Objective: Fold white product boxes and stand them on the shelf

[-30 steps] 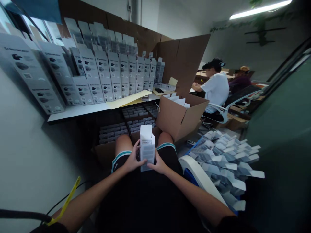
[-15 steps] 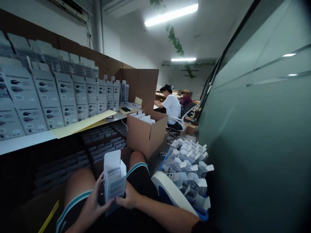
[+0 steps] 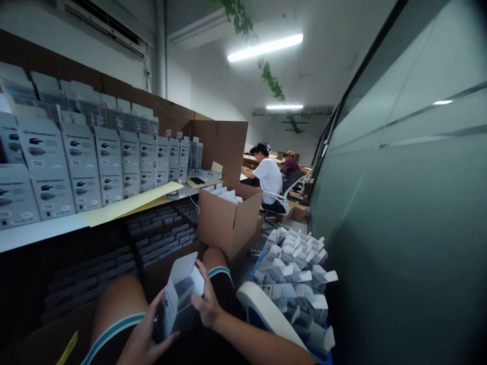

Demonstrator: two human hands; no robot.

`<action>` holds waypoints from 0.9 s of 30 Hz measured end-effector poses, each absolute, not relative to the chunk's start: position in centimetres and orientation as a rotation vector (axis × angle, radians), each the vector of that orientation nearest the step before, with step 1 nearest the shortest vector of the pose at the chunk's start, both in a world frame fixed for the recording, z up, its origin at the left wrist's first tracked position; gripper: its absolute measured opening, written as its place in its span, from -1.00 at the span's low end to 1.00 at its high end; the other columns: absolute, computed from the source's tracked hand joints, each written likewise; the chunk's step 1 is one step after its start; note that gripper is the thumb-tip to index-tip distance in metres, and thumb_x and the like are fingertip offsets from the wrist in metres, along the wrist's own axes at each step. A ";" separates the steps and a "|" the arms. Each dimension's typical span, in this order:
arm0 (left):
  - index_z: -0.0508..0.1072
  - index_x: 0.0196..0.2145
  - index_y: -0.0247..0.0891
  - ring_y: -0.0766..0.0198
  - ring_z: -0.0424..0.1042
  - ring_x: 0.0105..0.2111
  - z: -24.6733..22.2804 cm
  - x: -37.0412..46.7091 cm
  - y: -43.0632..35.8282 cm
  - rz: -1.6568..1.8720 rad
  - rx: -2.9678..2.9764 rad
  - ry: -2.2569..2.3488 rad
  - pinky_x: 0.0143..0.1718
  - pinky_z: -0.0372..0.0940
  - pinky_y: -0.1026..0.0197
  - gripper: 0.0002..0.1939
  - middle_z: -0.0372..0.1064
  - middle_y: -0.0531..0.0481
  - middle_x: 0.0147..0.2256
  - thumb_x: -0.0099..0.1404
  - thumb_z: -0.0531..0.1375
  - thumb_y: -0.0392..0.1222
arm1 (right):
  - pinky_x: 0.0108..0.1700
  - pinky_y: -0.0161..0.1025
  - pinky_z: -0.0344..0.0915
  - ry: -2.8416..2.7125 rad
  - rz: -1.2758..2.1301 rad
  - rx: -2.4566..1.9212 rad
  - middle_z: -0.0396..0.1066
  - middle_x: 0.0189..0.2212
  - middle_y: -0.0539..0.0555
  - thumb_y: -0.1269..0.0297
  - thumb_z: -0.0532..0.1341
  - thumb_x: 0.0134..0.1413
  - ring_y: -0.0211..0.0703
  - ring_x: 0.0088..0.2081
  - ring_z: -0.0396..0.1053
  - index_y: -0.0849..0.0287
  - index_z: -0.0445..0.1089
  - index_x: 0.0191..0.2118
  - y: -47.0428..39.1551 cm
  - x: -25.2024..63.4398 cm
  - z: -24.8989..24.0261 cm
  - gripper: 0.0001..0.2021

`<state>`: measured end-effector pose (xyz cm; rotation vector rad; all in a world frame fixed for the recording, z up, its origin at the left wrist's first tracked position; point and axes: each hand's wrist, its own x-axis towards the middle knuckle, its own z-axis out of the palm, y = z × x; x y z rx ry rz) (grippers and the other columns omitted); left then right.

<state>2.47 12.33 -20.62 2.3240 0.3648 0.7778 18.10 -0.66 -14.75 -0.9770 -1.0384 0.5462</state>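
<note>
Leftmost, rows of packs [image 3: 102, 167] stand on a shelf [image 3: 45, 230], and below them the left hand [image 3: 146, 332] grips the near side of a small open carton [image 3: 178, 296] tilted over the lap. Next, the right hand [image 3: 207, 304] clasps the carton's far side, fingers spread, just left of a chair arm [image 3: 266, 317]. Farther right, loose cartons [image 3: 297, 274] fill a bin beside a glass wall [image 3: 403, 213].

Both hands — left hand [image 3: 146, 337], right hand [image 3: 207, 304] — hold a tilted carton [image 3: 178, 299].

Open cardboard box [image 3: 228, 223] blocks ahead; bin of cartons [image 3: 297, 274] crowds right.
</note>
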 end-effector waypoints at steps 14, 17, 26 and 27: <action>0.34 0.11 -0.09 -0.17 0.25 0.24 -17.3 1.8 10.6 0.784 1.700 0.522 0.32 0.08 -0.26 -0.33 0.37 -0.11 0.19 0.15 0.15 0.33 | 0.02 -0.10 0.24 -1.178 0.791 -1.112 0.38 -0.20 0.04 -0.06 0.24 0.09 -0.08 -0.15 0.32 0.08 0.36 0.06 -1.1 17.2 -11.4 -0.52; 0.40 0.05 -0.10 -0.18 0.31 0.19 -17.0 1.9 10.4 0.780 1.664 0.523 0.28 0.16 -0.21 -0.34 0.44 -0.11 0.12 0.11 0.20 0.33 | 0.06 -0.08 0.23 -1.220 0.750 -1.151 0.37 -0.13 0.07 -0.05 0.22 0.12 -0.07 -0.12 0.32 0.08 0.27 0.18 -1.5 16.6 -11.8 -0.44; 0.33 0.15 -0.15 -0.07 0.31 0.15 -14.8 2.7 9.5 0.845 1.704 0.260 0.24 0.15 -0.14 -0.37 0.38 -0.20 0.11 0.22 0.20 0.20 | 0.30 -0.02 0.05 -0.954 1.071 -0.830 0.40 0.11 0.13 -0.23 0.14 0.04 0.05 0.17 0.28 0.12 0.32 0.17 -1.0 16.8 -12.6 -0.32; 0.34 0.15 -0.14 -0.05 0.32 0.13 -14.8 2.7 9.5 0.831 1.709 0.275 0.22 0.17 -0.12 -0.37 0.37 -0.20 0.12 0.21 0.21 0.20 | 0.31 -0.03 0.03 -0.917 1.089 -0.821 0.41 0.12 0.12 -0.19 0.12 0.07 0.05 0.20 0.26 0.12 0.34 0.16 -0.9 16.8 -12.9 -0.36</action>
